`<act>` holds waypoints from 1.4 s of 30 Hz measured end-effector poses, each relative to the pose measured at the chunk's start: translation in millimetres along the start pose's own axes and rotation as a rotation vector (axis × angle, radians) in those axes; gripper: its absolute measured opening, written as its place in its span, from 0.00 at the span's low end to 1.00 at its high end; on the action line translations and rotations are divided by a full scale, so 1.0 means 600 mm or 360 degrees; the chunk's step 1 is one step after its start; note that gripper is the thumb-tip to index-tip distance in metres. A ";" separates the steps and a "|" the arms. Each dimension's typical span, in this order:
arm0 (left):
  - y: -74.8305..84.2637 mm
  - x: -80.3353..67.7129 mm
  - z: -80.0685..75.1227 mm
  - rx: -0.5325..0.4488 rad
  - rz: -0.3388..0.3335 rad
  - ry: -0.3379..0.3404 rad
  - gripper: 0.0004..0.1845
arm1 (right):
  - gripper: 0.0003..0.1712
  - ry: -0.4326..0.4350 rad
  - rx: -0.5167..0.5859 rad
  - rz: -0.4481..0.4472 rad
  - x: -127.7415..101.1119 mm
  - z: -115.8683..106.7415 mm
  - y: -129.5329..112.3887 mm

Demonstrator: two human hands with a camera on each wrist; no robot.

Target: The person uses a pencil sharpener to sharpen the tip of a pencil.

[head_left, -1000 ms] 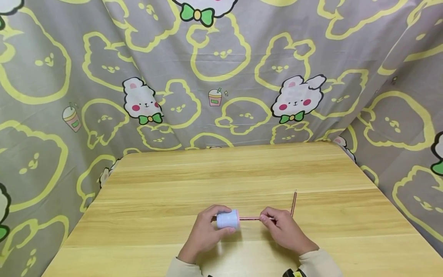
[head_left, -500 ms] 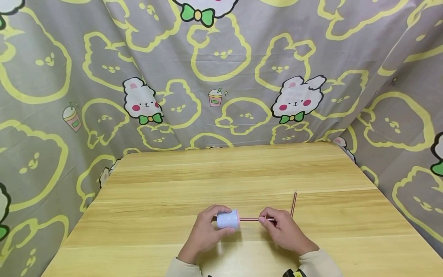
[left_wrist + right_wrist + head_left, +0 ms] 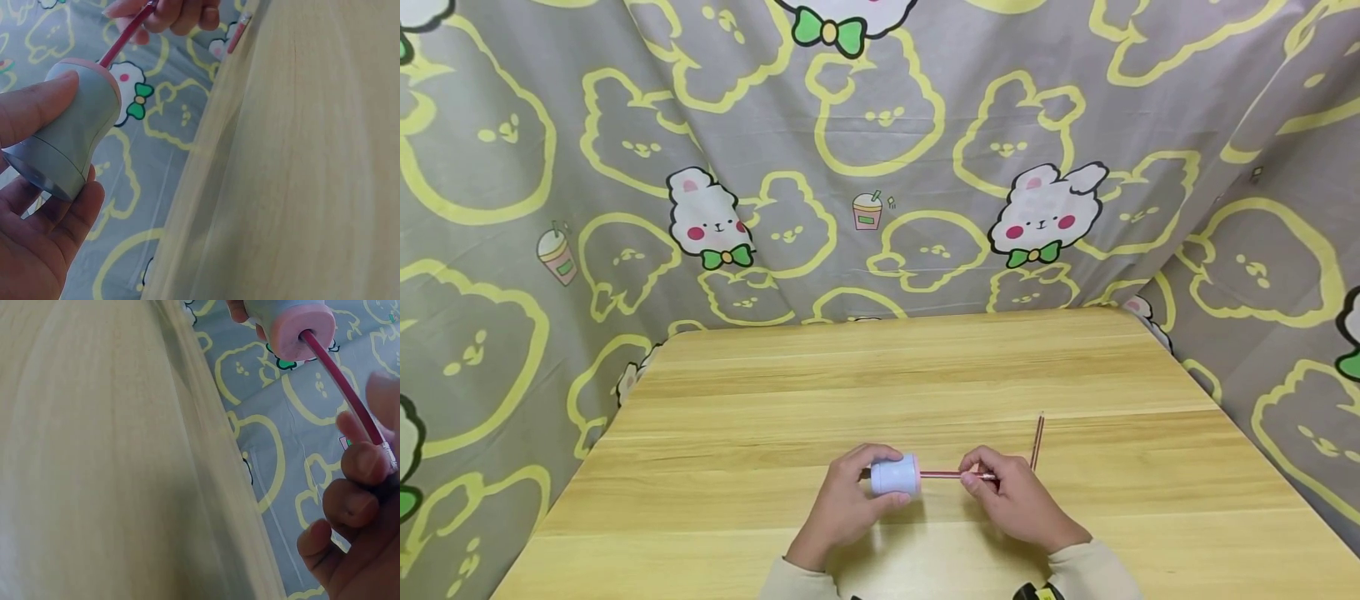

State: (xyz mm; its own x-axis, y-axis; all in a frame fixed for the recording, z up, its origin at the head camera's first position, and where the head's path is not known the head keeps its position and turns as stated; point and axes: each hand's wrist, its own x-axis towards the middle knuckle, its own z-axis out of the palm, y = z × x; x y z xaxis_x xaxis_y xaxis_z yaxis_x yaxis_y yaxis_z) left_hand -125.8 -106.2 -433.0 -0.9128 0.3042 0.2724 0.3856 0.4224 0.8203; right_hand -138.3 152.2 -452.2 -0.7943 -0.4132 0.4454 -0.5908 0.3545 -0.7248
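A light blue pencil sharpener (image 3: 895,475) with a pink end lies sideways in my left hand (image 3: 847,500), whose thumb and fingers grip its barrel. In the right wrist view, a red pencil (image 3: 340,387) enters the hole in the sharpener's pink face (image 3: 289,339). My right hand (image 3: 1013,500) pinches this pencil near its eraser end, between thumb and curled fingers. The tip inside the sharpener is hidden. A second red pencil (image 3: 1037,442) rests on the table just beyond my right hand; its eraser end (image 3: 244,19) shows in the left wrist view.
Both hands are over the near part of a wood-grain table (image 3: 820,383). A grey curtain (image 3: 925,108) with yellow cartoon outlines hangs behind the table and at both sides.
The right fingers have shifted slightly on the pencil, and its stripes look turned. The left hand and sharpener stay almost in place. The second pencil has not moved.
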 end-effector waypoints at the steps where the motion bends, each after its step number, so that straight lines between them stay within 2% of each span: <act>1: 0.000 0.000 0.000 -0.0003 -0.0001 0.0003 0.22 | 0.03 -0.0005 0.0021 -0.0002 0.000 0.000 0.000; 5: 0.000 0.001 0.001 -0.0021 0.0004 0.0013 0.22 | 0.07 0.0011 0.0043 -0.0037 -0.001 0.002 0.000; 12: 0.001 0.001 0.002 -0.0030 0.0016 0.0011 0.22 | 0.07 0.0078 -0.0014 -0.0092 0.000 0.005 0.000; 42: -0.001 0.002 0.005 -0.0023 0.0040 0.0008 0.22 | 0.10 0.0087 -0.0121 -0.0190 0.001 0.001 0.001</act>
State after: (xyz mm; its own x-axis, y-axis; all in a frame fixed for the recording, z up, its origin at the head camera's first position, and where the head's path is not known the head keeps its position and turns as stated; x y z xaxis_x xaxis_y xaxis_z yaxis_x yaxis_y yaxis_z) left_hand -126.7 -103.7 -434.6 -0.9036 0.3102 0.2953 0.4063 0.4026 0.8203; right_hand -139.3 151.8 -452.5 -0.7232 -0.4105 0.5554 -0.6887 0.3690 -0.6241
